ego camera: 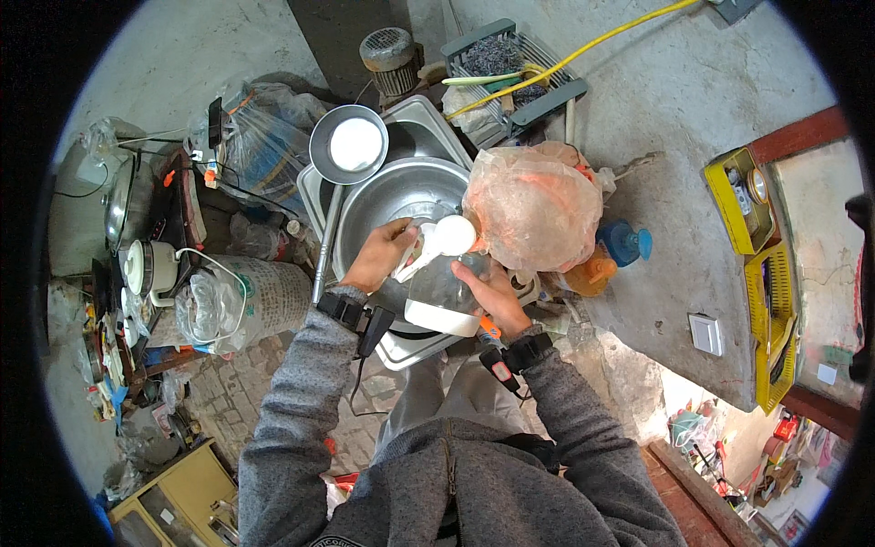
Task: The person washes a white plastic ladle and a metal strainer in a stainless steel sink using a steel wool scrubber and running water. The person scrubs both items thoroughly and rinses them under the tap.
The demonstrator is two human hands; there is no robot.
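Note:
Above a stainless steel basin [360, 198], set in a metal sink [396, 351], my two hands are working close together. My left hand [380, 256] grips a white plastic piece [415, 264] by its narrow part; its round end [455, 235] looks overexposed, so I cannot tell whether it is a lid or a scoop. The fingers of my right hand [493, 294] are around a clear container [441, 284] with a wide white band [441, 318] at its near end. The container is tilted, and its far end is hidden behind the white piece.
A long-handled metal pan or ladle [349, 145] rests across the sink's left side. Right of the basin bulges a pinkish plastic bag [536, 208], beside blue [621, 243] and orange [589, 275] bottles. A grey rack [515, 75] stands behind; a yellow cable [581, 51] crosses it.

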